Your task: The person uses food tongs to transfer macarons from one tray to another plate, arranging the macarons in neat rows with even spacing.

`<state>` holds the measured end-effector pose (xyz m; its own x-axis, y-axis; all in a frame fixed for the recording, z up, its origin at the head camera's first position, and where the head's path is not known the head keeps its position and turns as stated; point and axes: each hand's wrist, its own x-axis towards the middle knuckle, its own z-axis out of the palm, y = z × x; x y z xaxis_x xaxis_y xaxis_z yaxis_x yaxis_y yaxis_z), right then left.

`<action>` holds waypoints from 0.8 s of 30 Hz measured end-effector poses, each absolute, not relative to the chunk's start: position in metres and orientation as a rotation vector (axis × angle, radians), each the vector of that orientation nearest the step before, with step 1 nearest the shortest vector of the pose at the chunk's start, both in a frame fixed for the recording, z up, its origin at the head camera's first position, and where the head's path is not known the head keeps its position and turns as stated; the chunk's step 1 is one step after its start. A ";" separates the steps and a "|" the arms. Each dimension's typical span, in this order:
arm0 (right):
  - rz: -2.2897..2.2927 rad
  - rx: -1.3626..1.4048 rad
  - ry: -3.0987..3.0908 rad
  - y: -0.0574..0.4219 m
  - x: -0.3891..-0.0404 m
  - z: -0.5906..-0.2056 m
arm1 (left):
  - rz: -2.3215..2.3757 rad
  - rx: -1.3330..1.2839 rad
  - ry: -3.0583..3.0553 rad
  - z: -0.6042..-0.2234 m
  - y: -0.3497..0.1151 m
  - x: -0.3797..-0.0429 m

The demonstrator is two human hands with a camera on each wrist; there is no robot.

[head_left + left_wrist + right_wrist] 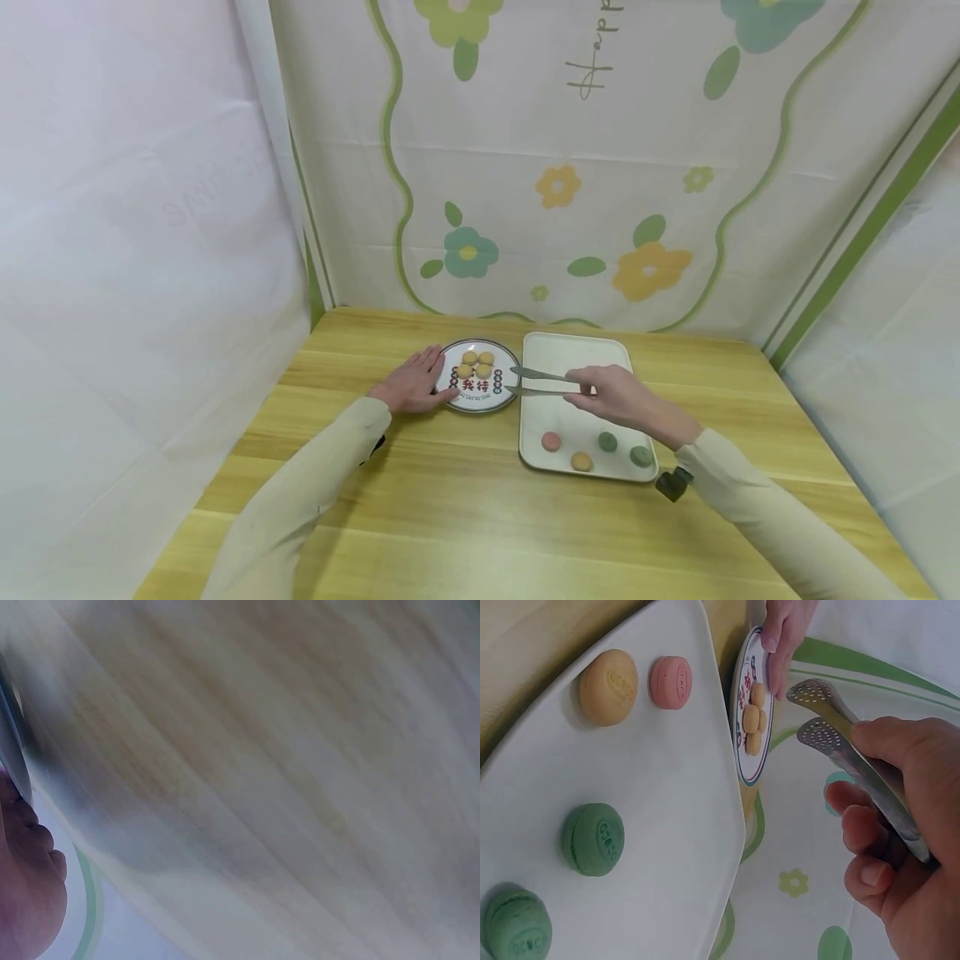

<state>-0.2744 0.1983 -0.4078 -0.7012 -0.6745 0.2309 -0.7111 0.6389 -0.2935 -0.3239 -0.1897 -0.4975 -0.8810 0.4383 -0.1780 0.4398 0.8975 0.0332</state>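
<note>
My right hand (615, 396), above the white tray (573, 417), pinches a pair of metal tongs (546, 376) between thumb and fingers; their perforated tips stand apart and point past the tray's left edge towards the round plate (504, 358). That plate sits just left of the tray, with four yellow macarons (484, 372) grouped on it above red printed characters. My left hand (414, 385), farther left of the tray, lies with its fingers straight at the plate's left rim and the thumb out along the near side. On the tray, towards its near edge, I have a pink macaron (551, 441) at the left, a yellow macaron (581, 461) beside it, and two green macarons (607, 442) to the right. Wooden table (450, 492) surrounds the tray, and beyond its far edge hangs a flower-printed cloth (495, 183)
</note>
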 end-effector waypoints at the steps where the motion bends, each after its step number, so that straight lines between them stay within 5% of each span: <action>1: 0.563 1.171 -2.755 0.200 -0.273 -0.408 | -0.019 0.672 2.881 -0.498 -0.190 -0.324; 24: 0.556 1.173 -2.747 0.231 -0.243 -0.422 | 0.025 0.704 2.913 -0.498 -0.190 -0.322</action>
